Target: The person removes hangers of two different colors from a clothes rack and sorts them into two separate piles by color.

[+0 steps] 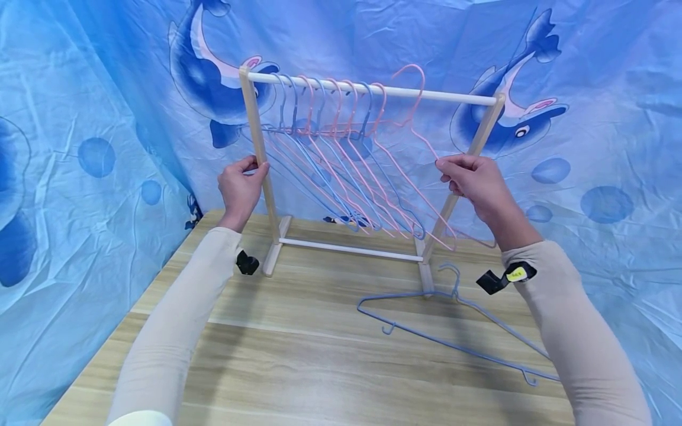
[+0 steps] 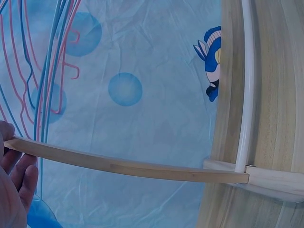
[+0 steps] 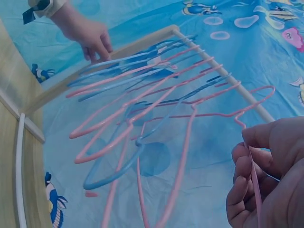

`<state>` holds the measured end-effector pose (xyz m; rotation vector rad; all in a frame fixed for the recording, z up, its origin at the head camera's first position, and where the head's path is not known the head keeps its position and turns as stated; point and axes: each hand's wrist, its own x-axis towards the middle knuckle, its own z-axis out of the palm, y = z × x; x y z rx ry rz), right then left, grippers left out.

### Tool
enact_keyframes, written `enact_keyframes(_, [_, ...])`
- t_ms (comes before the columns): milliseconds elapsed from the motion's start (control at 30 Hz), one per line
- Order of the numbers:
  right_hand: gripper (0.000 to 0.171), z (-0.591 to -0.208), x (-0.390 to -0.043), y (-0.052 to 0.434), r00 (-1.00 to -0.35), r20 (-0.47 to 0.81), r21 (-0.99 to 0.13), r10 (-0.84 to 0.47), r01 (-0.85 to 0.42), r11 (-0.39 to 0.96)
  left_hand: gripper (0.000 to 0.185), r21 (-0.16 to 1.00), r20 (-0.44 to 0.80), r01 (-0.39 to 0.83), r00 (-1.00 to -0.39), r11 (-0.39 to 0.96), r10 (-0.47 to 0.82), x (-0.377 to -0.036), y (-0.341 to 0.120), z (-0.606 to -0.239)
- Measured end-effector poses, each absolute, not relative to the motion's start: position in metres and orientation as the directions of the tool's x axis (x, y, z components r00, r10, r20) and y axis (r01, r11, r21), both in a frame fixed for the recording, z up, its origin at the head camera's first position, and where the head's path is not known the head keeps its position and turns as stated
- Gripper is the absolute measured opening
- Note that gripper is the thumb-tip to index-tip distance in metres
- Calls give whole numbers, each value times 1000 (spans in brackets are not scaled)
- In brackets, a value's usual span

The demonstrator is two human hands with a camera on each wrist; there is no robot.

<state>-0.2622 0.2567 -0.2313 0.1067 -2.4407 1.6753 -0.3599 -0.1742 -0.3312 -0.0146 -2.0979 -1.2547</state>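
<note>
My right hand (image 1: 474,183) pinches the right shoulder of a pink clothes hanger (image 1: 424,142), whose hook arches over the white top rod (image 1: 453,97) of a small wooden rack. In the right wrist view the hook stands a little above the rod; whether it touches cannot be told. With thumb and fingers, my left hand (image 1: 240,186) grips the rack's left post (image 1: 269,198), which also shows in the left wrist view (image 2: 123,166). Several blue and pink hangers (image 1: 382,106) hang in a row between the left post and the held hanger.
A blue hanger (image 1: 453,343) lies on the wooden table (image 1: 298,367) at front right, partly behind my right forearm. A white lower bar (image 1: 346,250) joins the rack's feet. Behind stands a blue cloth (image 1: 341,35) with printed dolphins.
</note>
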Motion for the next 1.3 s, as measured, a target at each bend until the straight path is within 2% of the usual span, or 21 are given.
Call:
enact_keyframes(167, [40, -230, -252, 266, -971, 230, -883, 65, -181, 433, 38, 774, 557, 338, -765, 536, -322, -361, -174, -331])
enact_keyframes(400, [34, -232, -237, 280, -953, 282, -849, 113, -193, 491, 39, 776, 554, 338, -770, 532, -318, -360, -175, -329])
enact_keyframes(600, [48, -238, -225, 290, -935, 319, -799, 153, -178, 575, 39, 780, 546, 330, -774, 532, -321, -359, -175, -330])
enact_keyframes(767, [53, -246, -214, 298, -918, 345, -743, 196, -140, 654, 39, 779, 548, 330, -773, 534, -320, -360, -175, -329])
enact_keyframes(1067, [42, -262, -198, 312, -882, 433, -653, 186, -164, 739, 38, 778, 544, 327, -777, 536, -317, -360, -174, -329])
enact_keyframes(1300, [32, -276, -194, 320, -835, 536, -586, 124, -263, 767, 37, 773, 548, 324, -774, 545, -317, -361, -174, -330])
